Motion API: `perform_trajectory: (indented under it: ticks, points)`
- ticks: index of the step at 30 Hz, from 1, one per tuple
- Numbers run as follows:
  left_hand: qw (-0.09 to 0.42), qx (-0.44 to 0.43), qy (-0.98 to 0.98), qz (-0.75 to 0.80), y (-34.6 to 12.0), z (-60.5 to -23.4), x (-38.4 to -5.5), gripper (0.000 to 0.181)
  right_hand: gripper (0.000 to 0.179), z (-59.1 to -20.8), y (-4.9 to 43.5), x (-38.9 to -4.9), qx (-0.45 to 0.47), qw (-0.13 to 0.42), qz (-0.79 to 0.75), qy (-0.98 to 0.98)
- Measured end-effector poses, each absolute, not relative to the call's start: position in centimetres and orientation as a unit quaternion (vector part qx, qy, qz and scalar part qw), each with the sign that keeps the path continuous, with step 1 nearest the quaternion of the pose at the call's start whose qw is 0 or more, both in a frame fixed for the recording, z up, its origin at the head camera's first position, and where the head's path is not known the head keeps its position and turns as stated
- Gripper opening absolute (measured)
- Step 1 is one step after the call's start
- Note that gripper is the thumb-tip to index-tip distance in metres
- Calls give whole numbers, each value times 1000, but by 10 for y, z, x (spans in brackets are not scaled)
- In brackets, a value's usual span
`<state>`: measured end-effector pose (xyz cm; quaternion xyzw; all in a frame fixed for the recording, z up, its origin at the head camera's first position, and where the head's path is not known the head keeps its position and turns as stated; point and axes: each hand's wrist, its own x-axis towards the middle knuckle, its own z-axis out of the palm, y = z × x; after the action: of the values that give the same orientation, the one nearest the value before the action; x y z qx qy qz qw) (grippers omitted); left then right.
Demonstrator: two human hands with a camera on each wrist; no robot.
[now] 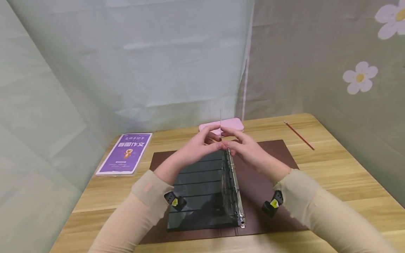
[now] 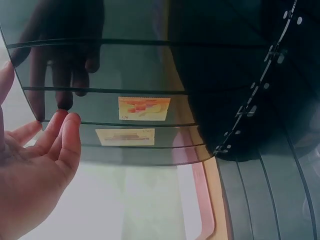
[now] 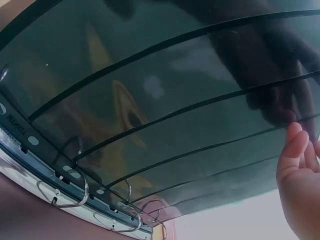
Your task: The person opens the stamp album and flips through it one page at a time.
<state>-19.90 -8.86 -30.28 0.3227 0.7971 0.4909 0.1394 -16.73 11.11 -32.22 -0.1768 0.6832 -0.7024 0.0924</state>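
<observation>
A brown ring binder [image 1: 262, 182] lies spread on the table, holding black stamp album pages with clear strip pockets. One album page [image 2: 135, 65] stands upright from the rings and shows nearly edge-on in the head view. At its outer edge my left hand [image 1: 204, 142] holds it with curled fingers, thumb and forefinger near the edge. My right hand [image 1: 242, 146] pinches the same edge from the other side, its fingertips close to the left ones. Two stamps, an orange-yellow stamp [image 2: 144, 108] and a pale yellow stamp [image 2: 126, 137], sit in strips on the left face.
A purple booklet [image 1: 124, 154] lies on the table at the left. Behind the hands is a pink case [image 1: 232, 123], and a red pencil [image 1: 299, 135] lies at the right. Metal rings [image 3: 75, 192] run along the binder's spine. Cloth curtains hang around the table.
</observation>
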Motion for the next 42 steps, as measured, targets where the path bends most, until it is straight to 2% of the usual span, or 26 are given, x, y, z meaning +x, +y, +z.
perform_trajectory:
  ticks: [14,27,35,42]
  points:
    - [127,330,791,500,-102,-304,-202,64,56,-330,118,-172,-187,79,-652,730]
    - [109,306,782,532,-124,-314,-203,64,55,-353,154,-183,-149,51,-601,784]
    - [116,257,782,555,-148,-326,-202,58,54,-362,181,-181,-129,43,-593,793]
    - [88,229,789,563,-169,-337,-201,53,56,-369,201,-179,-114,40,-596,794]
